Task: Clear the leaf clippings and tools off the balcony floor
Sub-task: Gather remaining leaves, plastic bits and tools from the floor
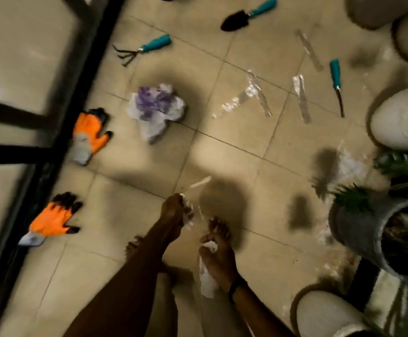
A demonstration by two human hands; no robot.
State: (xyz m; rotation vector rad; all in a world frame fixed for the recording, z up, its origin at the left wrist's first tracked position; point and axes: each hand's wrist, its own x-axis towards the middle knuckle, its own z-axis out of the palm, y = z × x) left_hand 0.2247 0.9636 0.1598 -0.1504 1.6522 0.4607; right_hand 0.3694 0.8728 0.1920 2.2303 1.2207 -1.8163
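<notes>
Nothing readable here tbh: the purple print on the crumpled plastic bag (155,105) is just a blurry smear, and the teal-handled trowel (249,14) and orange gloves (91,132) are too soft to make out any brand or label.

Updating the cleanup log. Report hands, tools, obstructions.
Left hand and right hand grip crumpled clear plastic. Teal-handled black trowel, claw rake, narrow weeder untouched on tiles. Orange gloves, clear strips scattered.
</notes>
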